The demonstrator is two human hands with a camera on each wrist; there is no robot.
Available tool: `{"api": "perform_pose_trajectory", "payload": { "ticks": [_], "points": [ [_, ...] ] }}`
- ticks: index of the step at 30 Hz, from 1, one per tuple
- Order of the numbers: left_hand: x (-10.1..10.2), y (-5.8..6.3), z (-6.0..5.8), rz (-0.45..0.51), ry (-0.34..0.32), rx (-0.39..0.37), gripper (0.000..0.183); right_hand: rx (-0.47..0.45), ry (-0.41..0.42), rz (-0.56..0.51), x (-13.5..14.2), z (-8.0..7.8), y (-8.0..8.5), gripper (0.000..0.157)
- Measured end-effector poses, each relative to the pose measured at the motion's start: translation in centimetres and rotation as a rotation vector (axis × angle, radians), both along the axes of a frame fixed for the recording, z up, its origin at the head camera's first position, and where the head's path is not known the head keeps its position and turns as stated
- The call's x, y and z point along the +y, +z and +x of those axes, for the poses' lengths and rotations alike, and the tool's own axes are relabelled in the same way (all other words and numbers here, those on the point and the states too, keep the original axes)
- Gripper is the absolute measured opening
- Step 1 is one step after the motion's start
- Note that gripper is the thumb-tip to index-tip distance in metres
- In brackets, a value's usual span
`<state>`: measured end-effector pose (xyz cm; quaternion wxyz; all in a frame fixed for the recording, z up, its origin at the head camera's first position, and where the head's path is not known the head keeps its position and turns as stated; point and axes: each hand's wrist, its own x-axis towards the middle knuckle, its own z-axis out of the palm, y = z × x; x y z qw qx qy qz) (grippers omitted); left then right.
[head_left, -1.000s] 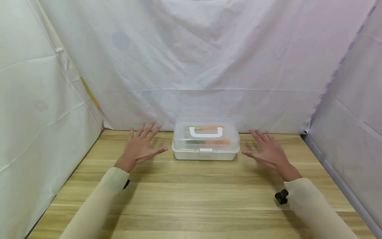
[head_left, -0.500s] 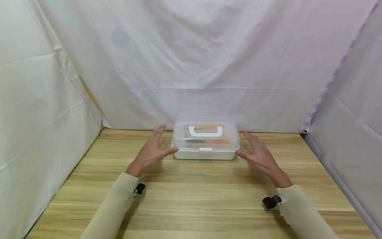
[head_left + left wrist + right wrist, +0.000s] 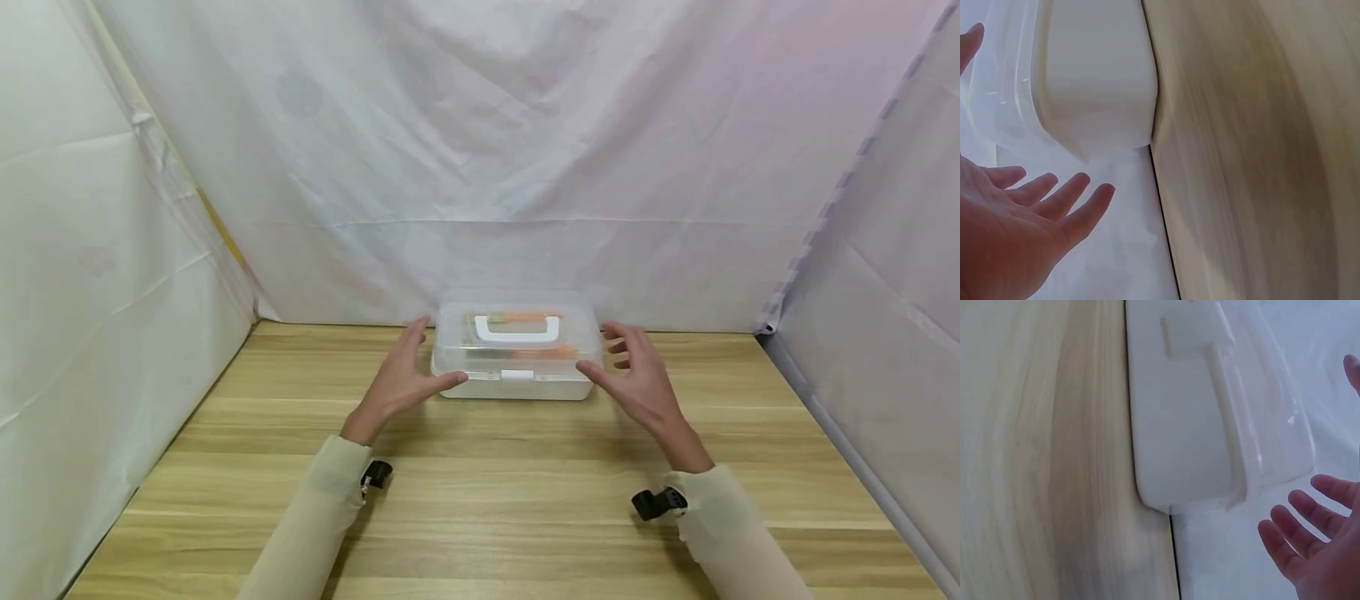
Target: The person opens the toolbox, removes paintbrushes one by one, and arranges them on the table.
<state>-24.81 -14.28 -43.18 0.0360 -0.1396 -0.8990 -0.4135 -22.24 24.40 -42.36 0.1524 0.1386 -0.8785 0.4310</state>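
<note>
A white storage box (image 3: 480, 389) with a clear lid stands at the back of the table, its white handle (image 3: 517, 337) lying on top and a white latch (image 3: 517, 376) at the front. Orange and green items (image 3: 543, 353) show blurred through the lid. At the box's left end is my left hand (image 3: 397, 379), thumb apart from the fingers. My right hand (image 3: 637, 379) flanks the right end, its thumb in front of the box's corner. Both wrist views show spread, loosely bent fingers with a gap between them and the box (image 3: 1100, 75).
The wooden table (image 3: 495, 500) stretches in front of the box. White cloth (image 3: 510, 167) hangs close behind it and along both sides. A black wrist device (image 3: 660, 503) sits on the right sleeve, and another (image 3: 377, 475) on the left.
Both hands have moved inward from either side towards the ends of the box, and their spread fingers have drawn closer together. The box has stayed in place.
</note>
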Motion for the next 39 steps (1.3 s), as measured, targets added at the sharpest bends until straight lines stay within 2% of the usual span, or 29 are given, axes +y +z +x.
{"api": "perform_pose_trajectory", "payload": {
  "ticks": [3,8,13,16,21,26,33,39],
  "points": [
    [0.2,0.0,0.0,0.016,-0.004,0.012,0.122,0.083,-0.032,-0.020,-0.4,0.3,0.3,0.067],
    [0.3,-0.3,-0.3,0.019,-0.024,0.050,0.104,0.221,-0.060,-0.043,-1.3,1.0,1.0,0.057],
    [0.3,-0.5,-0.3,-0.019,-0.024,0.048,0.100,0.348,0.001,-0.059,-2.5,1.9,1.4,0.048],
    [0.4,-0.6,-0.3,-0.029,-0.022,0.048,0.099,0.369,0.054,-0.051,-3.4,2.4,1.3,0.045],
    [0.5,-0.5,-0.3,-0.031,-0.016,0.062,0.095,0.311,0.110,-0.051,-4.9,3.3,0.4,0.038],
    [0.5,-0.8,-0.4,-0.042,-0.010,0.070,0.092,0.176,0.134,-0.088,-6.1,3.7,-1.1,0.028],
    [0.5,-1.1,-0.5,-0.032,-0.018,0.065,0.089,-0.034,0.120,-0.090,-6.6,3.7,-3.1,0.022],
    [0.5,-1.1,-0.5,-0.032,-0.023,0.073,0.089,-0.212,0.066,-0.103,-6.7,3.4,-3.7,0.022]
  ]
}}
